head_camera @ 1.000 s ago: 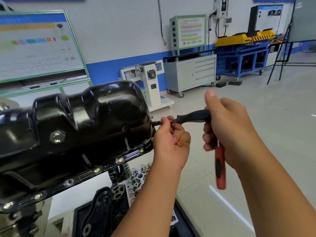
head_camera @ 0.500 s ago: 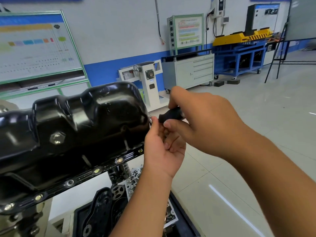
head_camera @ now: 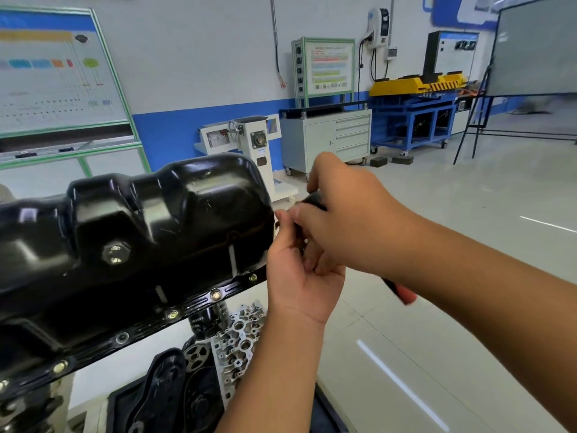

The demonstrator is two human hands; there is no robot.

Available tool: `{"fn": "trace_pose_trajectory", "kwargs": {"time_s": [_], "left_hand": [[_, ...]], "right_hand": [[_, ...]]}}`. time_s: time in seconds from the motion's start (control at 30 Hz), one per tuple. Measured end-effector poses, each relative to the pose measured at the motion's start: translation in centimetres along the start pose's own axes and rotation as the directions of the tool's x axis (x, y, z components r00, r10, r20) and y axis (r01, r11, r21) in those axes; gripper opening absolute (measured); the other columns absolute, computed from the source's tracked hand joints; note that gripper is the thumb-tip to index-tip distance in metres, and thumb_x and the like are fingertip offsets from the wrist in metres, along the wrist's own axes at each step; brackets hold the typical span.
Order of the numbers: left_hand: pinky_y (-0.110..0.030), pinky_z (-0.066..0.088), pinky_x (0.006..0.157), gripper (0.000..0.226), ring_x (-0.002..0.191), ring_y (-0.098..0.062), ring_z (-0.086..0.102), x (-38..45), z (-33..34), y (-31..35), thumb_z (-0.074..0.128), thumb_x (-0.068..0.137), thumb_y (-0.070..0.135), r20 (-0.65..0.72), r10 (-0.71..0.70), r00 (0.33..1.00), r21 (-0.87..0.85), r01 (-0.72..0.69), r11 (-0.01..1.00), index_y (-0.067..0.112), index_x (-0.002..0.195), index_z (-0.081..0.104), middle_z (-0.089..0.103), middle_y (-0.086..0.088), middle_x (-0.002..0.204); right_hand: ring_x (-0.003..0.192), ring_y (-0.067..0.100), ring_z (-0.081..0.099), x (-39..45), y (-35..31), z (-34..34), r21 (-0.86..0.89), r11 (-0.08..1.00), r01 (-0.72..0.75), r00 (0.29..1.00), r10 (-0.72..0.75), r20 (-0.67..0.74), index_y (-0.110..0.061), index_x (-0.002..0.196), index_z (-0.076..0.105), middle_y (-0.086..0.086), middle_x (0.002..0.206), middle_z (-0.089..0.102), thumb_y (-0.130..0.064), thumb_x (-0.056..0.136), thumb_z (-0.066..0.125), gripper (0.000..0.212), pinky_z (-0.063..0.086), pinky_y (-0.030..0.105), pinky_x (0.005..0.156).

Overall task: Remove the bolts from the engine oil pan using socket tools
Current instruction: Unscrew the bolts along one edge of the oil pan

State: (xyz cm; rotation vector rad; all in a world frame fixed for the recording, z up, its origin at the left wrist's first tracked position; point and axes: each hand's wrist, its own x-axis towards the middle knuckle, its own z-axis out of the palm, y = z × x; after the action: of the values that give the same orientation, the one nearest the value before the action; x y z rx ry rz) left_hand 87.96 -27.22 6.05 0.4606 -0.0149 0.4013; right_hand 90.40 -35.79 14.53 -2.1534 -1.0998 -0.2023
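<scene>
A glossy black oil pan fills the left, with several bolts along its lower flange and a large drain plug on its side. At the pan's right end my right hand grips the black handle of a socket tool; its red end shows below my wrist. My left hand sits just under the right, fingers curled round the tool's shaft by the pan edge. The socket tip and the bolt it meets are hidden behind my hands.
Below the pan lie an oil filter, a grey cylinder head and a black engine cover. Behind stand a white machine stand, a grey drawer cabinet, a blue bench and a whiteboard. Open floor lies right.
My right hand moved left along the tool, from the handle's far end to close over my left hand at the pan's edge. The red end swung beneath my wrist.
</scene>
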Motion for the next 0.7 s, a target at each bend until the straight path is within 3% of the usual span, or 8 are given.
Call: {"fn": "trace_pose_trajectory", "kwargs": {"time_s": [0.17, 0.23, 0.3, 0.4, 0.47, 0.53, 0.63, 0.7], "left_hand": [[-0.015, 0.024, 0.032, 0.041, 0.032, -0.004, 0.028, 0.2, 0.2, 0.4, 0.047, 0.103, 0.039, 0.014, 0.009, 1.0, -0.108, -0.008, 0.994, 0.009, 0.078, 0.062, 0.049, 0.003, 0.06], [-0.016, 0.025, 0.032, 0.038, 0.035, -0.004, 0.027, 0.2, 0.4, 0.2, 0.043, 0.105, 0.038, 0.037, 0.021, 0.999, -0.118, -0.017, 0.993, 0.009, 0.086, 0.059, 0.051, 0.002, 0.065], [-0.016, 0.026, 0.033, 0.035, 0.036, -0.004, 0.027, 0.2, 0.4, 0.1, 0.046, 0.103, 0.037, 0.048, 0.04, 0.998, -0.13, -0.033, 0.991, 0.01, 0.086, 0.059, 0.052, 0.001, 0.068], [-0.017, 0.023, 0.033, 0.028, 0.036, -0.005, 0.025, 0.1, 0.6, 0.2, 0.054, 0.094, 0.034, 0.027, 0.039, 0.999, -0.149, -0.034, 0.988, 0.009, 0.084, 0.059, 0.052, 0.0, 0.069], [-0.018, 0.02, 0.034, 0.025, 0.035, -0.005, 0.022, -0.3, 0.7, 0.1, 0.061, 0.086, 0.034, -0.027, 0.014, 1.0, -0.129, -0.018, 0.992, 0.01, 0.079, 0.058, 0.048, 0.002, 0.065], [-0.019, 0.017, 0.034, 0.033, 0.035, -0.006, 0.019, -0.9, 0.9, -0.5, 0.065, 0.086, 0.042, -0.116, -0.021, 0.993, -0.059, 0.015, 0.998, 0.013, 0.071, 0.059, 0.042, 0.003, 0.061], [-0.021, 0.016, 0.033, 0.045, 0.037, -0.007, 0.018, -2.1, 1.1, -1.9, 0.058, 0.095, 0.058, -0.264, -0.006, 0.964, 0.116, 0.038, 0.992, 0.019, 0.072, 0.06, 0.036, 0.004, 0.057], [-0.021, 0.016, 0.034, 0.044, 0.038, -0.008, 0.019, -2.8, 1.1, -2.3, 0.057, 0.096, 0.061, -0.32, 0.07, 0.945, 0.222, 0.002, 0.975, 0.02, 0.08, 0.056, 0.036, 0.005, 0.055]], "right_hand": [[0.086, 0.002, 0.056, -0.1, 0.3, -5.1, -0.322, 0.92, 0.223, 0.941, -0.117, 0.317, -0.039, 0.127, 0.051, -0.021, 0.099, 0.059, -0.026, 0.086, 0.078, 0.051, 0.046, 0.017, 0.071], [0.098, 0.014, 0.06, -0.2, 0.5, -5.8, -0.522, 0.798, 0.302, 0.948, -0.191, 0.256, -0.042, 0.133, 0.049, -0.014, 0.109, 0.064, -0.031, 0.087, 0.078, 0.056, 0.053, 0.036, 0.082], [0.097, 0.028, 0.062, -0.2, 0.7, -5.3, -0.647, 0.694, 0.317, 0.946, -0.283, 0.159, -0.039, 0.131, 0.05, -0.003, 0.105, 0.066, -0.035, 0.09, 0.074, 0.047, 0.054, 0.044, 0.079], [0.081, 0.026, 0.059, -0.5, 1.1, -4.3, -0.492, 0.825, 0.277, 0.955, -0.293, 0.047, -0.033, 0.103, 0.054, -0.003, 0.085, 0.06, -0.034, 0.092, 0.073, 0.022, 0.051, 0.039, 0.069], [0.074, 0.022, 0.055, -0.8, 1.4, -4.0, -0.461, 0.837, 0.293, 0.954, -0.287, 0.085, -0.032, 0.092, 0.053, -0.005, 0.077, 0.056, -0.029, 0.091, 0.074, 0.021, 0.05, 0.037, 0.066], [0.075, 0.022, 0.058, -1.0, 1.5, -4.0, -0.56, 0.743, 0.366, 0.929, -0.323, 0.178, -0.03, 0.093, 0.062, -0.006, 0.078, 0.06, -0.017, 0.091, 0.069, 0.015, 0.053, 0.041, 0.072], [0.089, 0.02, 0.061, -0.6, 1.6, -3.8, -0.726, 0.49, 0.482, 0.869, -0.374, 0.324, -0.032, 0.098, 0.068, -0.008, 0.09, 0.069, -0.01, 0.092, 0.058, 0.025, 0.043, 0.04, 0.1], [0.085, 0.021, 0.061, -0.5, 1.7, -3.4, -0.734, 0.506, 0.454, 0.886, -0.342, 0.313, -0.031, 0.101, 0.066, -0.008, 0.087, 0.066, -0.009, 0.091, 0.055, 0.026, 0.045, 0.041, 0.095]]}}
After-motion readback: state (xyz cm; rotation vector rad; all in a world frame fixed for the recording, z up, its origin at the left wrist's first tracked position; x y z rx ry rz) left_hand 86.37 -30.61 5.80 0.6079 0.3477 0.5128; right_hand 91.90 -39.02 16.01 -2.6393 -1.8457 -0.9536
